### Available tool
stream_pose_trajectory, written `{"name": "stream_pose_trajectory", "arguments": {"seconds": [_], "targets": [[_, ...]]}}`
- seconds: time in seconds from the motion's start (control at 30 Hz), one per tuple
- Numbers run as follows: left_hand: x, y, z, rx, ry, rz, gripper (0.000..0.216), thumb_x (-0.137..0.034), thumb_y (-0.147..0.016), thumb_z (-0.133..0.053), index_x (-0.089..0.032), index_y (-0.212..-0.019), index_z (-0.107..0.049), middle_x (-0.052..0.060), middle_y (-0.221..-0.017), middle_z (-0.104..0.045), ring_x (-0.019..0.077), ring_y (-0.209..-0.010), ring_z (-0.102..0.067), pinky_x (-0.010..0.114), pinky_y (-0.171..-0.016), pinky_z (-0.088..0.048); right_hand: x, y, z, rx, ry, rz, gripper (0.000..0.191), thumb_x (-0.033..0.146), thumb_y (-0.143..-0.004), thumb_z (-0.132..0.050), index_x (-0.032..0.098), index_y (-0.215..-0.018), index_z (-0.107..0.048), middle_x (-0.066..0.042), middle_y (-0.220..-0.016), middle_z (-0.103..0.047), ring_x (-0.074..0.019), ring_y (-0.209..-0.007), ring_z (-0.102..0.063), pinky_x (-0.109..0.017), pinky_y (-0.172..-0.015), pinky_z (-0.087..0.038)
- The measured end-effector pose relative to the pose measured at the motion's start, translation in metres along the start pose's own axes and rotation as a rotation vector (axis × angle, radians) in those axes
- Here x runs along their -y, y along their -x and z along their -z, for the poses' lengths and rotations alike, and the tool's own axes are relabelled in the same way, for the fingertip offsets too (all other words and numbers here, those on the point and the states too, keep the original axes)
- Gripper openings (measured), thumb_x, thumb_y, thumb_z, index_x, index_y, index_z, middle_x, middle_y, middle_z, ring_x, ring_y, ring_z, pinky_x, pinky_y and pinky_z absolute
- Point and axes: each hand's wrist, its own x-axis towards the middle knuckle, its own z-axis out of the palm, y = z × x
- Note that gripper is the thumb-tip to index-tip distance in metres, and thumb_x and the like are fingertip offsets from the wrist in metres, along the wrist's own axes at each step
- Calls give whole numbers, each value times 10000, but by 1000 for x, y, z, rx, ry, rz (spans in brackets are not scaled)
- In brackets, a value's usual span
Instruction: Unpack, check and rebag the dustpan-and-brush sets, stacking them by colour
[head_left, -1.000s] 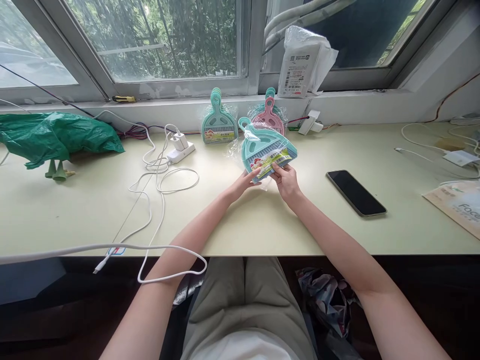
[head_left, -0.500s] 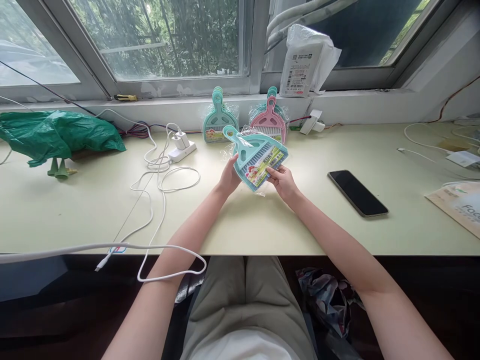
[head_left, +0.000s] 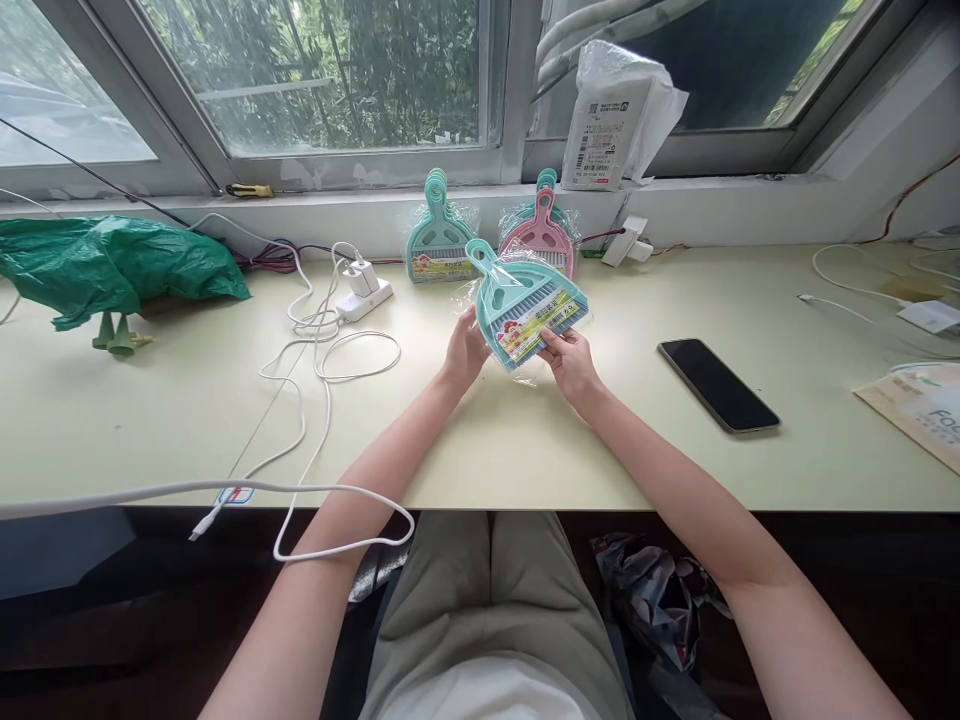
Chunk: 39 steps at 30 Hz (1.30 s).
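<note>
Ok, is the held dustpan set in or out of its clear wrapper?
In: the dustpan set has shiny clear wrapper jutting past its lower edge and bunched beside its handle.

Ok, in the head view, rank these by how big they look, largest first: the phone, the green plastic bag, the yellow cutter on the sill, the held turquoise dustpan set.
1. green plastic bag
2. turquoise dustpan set
3. phone
4. yellow cutter

Apparent size only; the cutter lies farther back.
</note>
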Motion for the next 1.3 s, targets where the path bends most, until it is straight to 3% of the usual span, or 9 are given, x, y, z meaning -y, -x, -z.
{"name": "stream_pose_trajectory", "arguments": {"seconds": [0.2, 0.4, 0.57, 0.73, 0.83, 0.97, 1.3], "targets": [[6, 4, -6, 132, 22, 152, 416, -453, -790, -648, -177, -1100, -644, 80, -1183, -687, 308, -1254, -552, 454, -1100, -403, -1, 1, -1, -15, -10, 13, 318, 339, -671, -828, 201, -906, -664, -30, -991, -747, -211, -985, -710, -382, -937, -586], [15, 3, -12, 63, 59, 89, 397, -397, -797, -666, -182, -1129, -631, 73, -1216, -675, 289, -1233, -566, 472, -1117, -389, 0, 2, -3, -72, -20, 30, 311, 328, -672, -825, 211, -901, -650, -27, -1025, -740, -215, -1024, -698, -393, -953, -582], [23, 6, -12, 129, 29, 170, 430, -215, -726, -745, -182, -1136, -620, 82, -1278, -638, 253, -1245, -557, 449, -1137, -371, -1, 1, 0, -114, -9, 52, 301, 328, -676, -815, 202, -883, -636, -48, -1026, -735, -232, -1047, -692, -396, -946, -585], [23, 7, -13, 202, 36, 194, 437, -272, -752, -742, -227, -1163, -603, 72, -1358, -581, 258, -1292, -518, 451, -1103, -404, -1, -1, 2, -116, -3, 68, 293, 338, -676, -814, 205, -856, -625, -49, -1017, -733, -236, -1056, -689, -395, -948, -585], [19, 3, -12, 140, 21, 124, 456, -371, -773, -717, -236, -1184, -574, 76, -1330, -599, 273, -1293, -516, 462, -1085, -412, -2, -1, 1, -113, -23, 66, 302, 327, -670, -819, 210, -875, -631, -37, -1014, -736, -226, -1054, -690, -393, -960, -579], [18, -1, -9, 31, -36, 46, 526, -319, -714, -741, -224, -1187, -531, 77, -1242, -644, 265, -1228, -566, 454, -1072, -419, -2, 0, -1, -119, -46, 59, 308, 305, -653, -831, 212, -869, -633, -19, -1000, -739, -214, -1019, -702, -394, -957, -583], [24, -6, 1, -111, -159, 89, 466, -247, -685, -670, -209, -1115, -492, 67, -1199, -646, 251, -1149, -602, 455, -986, -479, -1, -3, 1, -108, -12, -67, 128, 197, -765, -700, 207, -876, -638, 2, -913, -751, -162, -836, -727, -353, -883, -613]]}}
